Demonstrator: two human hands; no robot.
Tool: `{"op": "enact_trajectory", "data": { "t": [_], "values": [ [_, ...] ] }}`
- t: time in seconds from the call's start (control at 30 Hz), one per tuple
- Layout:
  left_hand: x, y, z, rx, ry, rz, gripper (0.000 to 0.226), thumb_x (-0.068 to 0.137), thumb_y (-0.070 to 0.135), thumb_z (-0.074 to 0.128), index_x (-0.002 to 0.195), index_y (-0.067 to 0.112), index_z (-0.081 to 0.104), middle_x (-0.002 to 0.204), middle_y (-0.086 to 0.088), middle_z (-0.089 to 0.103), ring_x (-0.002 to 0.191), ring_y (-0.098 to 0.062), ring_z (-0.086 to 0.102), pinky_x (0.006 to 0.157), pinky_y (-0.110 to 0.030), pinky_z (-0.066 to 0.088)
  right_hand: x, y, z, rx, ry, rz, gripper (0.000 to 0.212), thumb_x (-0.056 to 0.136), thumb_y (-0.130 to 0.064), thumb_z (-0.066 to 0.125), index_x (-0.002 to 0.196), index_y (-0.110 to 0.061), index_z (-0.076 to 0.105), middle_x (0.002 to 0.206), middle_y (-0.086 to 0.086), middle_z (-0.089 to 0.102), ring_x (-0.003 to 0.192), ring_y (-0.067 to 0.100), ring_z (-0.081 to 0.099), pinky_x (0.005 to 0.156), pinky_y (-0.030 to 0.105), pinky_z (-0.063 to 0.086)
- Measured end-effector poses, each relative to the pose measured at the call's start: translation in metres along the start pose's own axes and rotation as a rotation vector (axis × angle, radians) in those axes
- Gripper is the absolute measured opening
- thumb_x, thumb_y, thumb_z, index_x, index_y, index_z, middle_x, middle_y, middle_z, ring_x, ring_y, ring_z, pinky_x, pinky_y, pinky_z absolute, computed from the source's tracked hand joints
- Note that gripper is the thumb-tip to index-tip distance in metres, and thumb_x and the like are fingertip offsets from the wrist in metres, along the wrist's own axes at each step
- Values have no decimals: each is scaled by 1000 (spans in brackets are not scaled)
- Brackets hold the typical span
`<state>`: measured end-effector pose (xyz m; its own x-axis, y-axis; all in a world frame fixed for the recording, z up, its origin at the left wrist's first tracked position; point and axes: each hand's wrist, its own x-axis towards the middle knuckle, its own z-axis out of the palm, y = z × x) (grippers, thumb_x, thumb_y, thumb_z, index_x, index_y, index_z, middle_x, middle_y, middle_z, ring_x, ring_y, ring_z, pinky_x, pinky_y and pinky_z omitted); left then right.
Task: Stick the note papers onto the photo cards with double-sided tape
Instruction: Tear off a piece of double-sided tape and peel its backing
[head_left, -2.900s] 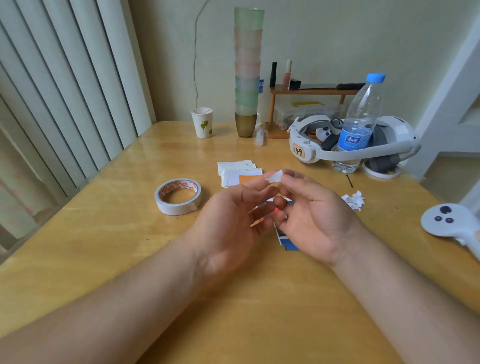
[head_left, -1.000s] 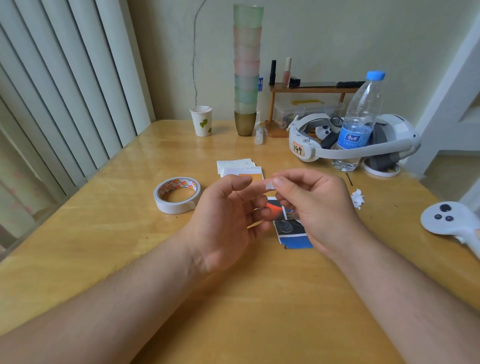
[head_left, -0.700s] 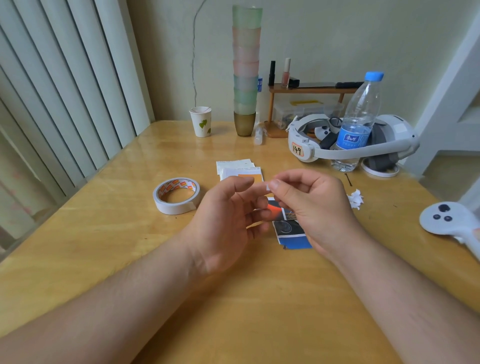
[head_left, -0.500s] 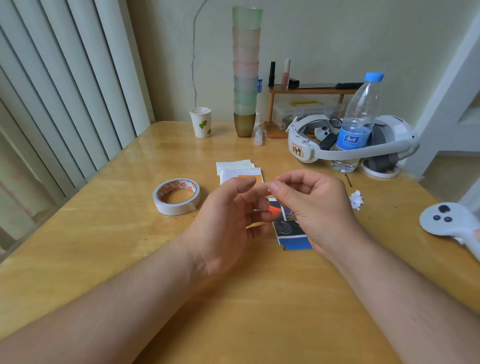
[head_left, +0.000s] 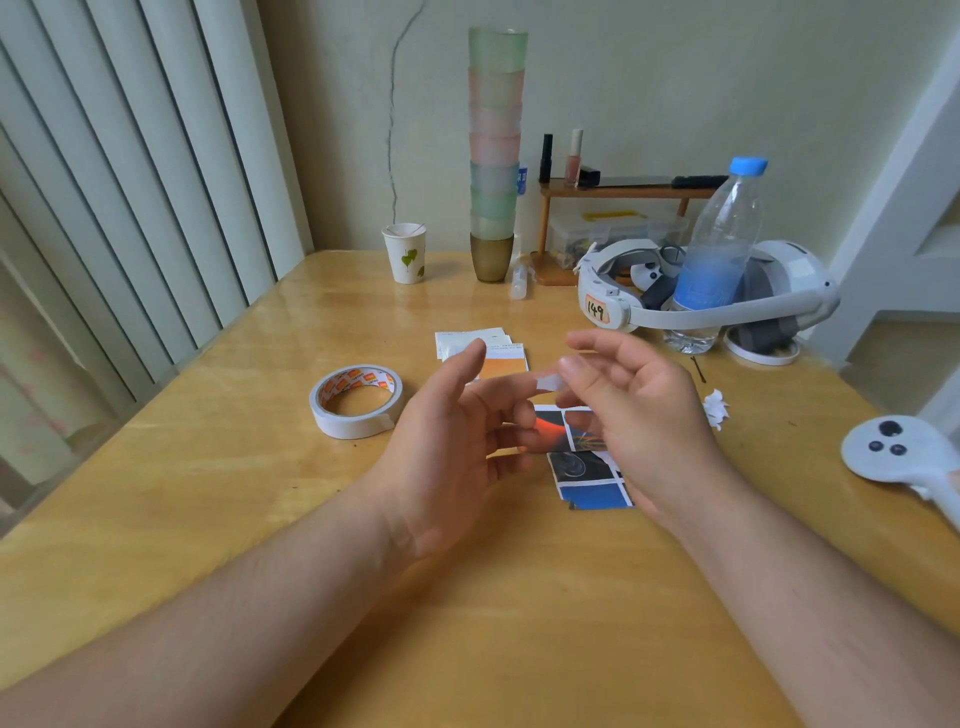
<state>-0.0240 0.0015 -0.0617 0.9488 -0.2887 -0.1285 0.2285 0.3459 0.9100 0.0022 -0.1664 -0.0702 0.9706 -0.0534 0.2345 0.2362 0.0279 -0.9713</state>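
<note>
Both hands are raised a little above the wooden table (head_left: 218, 499), near its middle. The left hand (head_left: 452, 452) has its palm turned inward, with fingers loosely stretched toward the right. The right hand (head_left: 639, 415) faces it, its fingers relaxed and spread. Between them is a small white piece of tape (head_left: 549, 383) — it sits at the tip of the left forefinger and touches the right thumb, but I cannot tell which hand really holds it.

Under the hands lies a photo card (head_left: 592, 467) with dark, orange and blue pictures, flat on the table. Beyond the hands there is a small pile of note papers (head_left: 470, 340). The roll of double-sided tape (head_left: 356, 400) lies flat to the left of the left hand — well apart from it. A crumpled white scrap (head_left: 716, 408) lies to the right.
</note>
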Motion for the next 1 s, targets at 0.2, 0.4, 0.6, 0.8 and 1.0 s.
{"op": "enact_trajectory", "data": {
  "t": [0.2,0.4,0.6,0.8,1.0],
  "values": [
    [3,-5,-3,131,3,44,69,103,64,28,104,19,81,84,-1,54,80,-15,62,85,-39,41,-1,3,-1,-78,-43,-60,16,91,-17,78,102,-29,77,96,-3,78,90,13,74,78,30,58],
    [4,-6,-4,224,8,60,75,100,70,28,115,18,80,84,-1,56,78,-11,62,86,-38,41,0,5,1,-45,-45,-31,7,93,-17,76,92,-22,80,87,1,79,87,19,75,84,39,62],
    [3,0,-4,-2,37,-20,78,103,68,28,90,17,84,77,-4,51,64,-16,69,90,-45,35,2,1,-3,-107,59,-62,17,99,-18,69,98,-33,77,92,-12,74,84,10,67,77,32,58],
    [4,0,-6,-30,11,-32,80,102,69,28,117,9,78,77,-3,49,65,-17,68,92,-47,32,-3,4,-4,-555,54,-438,15,83,-20,83,83,-32,75,91,-14,64,90,8,61,73,11,43],
    [3,0,-4,41,-72,-35,84,102,71,22,121,13,79,76,-1,47,68,-13,62,90,-44,33,-3,6,-2,-519,35,-432,29,85,-18,83,95,-42,70,98,-14,66,91,11,64,77,26,56]
  ]
}}
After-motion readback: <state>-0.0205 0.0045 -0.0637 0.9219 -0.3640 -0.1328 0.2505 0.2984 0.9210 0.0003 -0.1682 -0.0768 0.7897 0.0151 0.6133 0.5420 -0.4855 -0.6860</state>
